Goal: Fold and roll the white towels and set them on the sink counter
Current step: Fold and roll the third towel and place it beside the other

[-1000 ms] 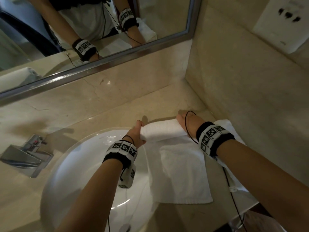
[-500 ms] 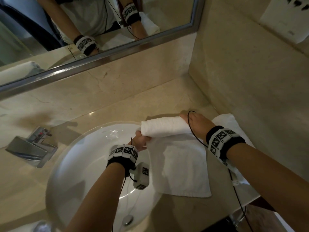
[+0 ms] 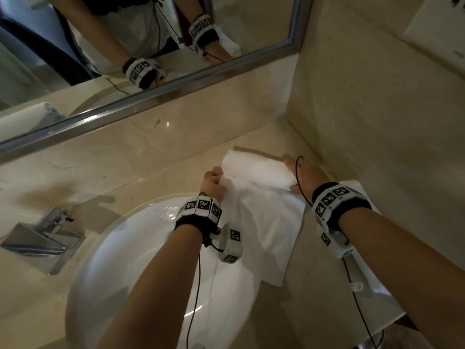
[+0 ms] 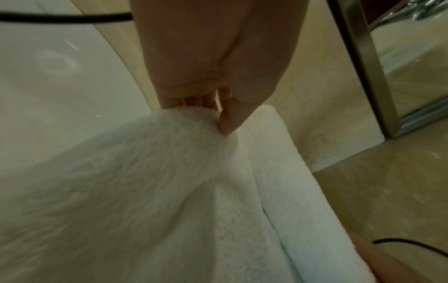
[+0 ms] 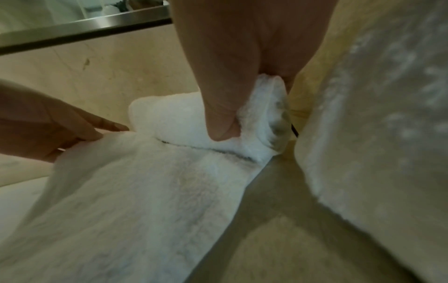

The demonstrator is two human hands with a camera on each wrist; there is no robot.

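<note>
A white towel [image 3: 266, 230] lies on the beige counter [image 3: 176, 157] right of the basin, its far end wound into a roll [image 3: 256, 170]. My right hand [image 3: 299, 175] grips the roll's right end, thumb [image 5: 220, 124] pressed on top of the roll [image 5: 174, 118]. My left hand [image 3: 214, 183] pinches the flat part's left edge just below the roll and lifts it a little; the thumb [image 4: 227, 122] sits on the towel [image 4: 145, 191], the other fingers are under it. A second white towel [image 3: 377, 285] lies flat under my right forearm.
The white basin [image 3: 120, 260] fills the lower left, with a chrome faucet [image 3: 42, 245] at its left. A framed mirror [image 3: 161, 96] runs along the back, and a stone side wall [image 3: 377, 122] stands close on the right. The counter's front edge is at lower right.
My left hand has left the roll's left end and now pinches the flat part's edge below it. The roll sits slanted, its left end nearer the mirror. My right hand still holds its end.
</note>
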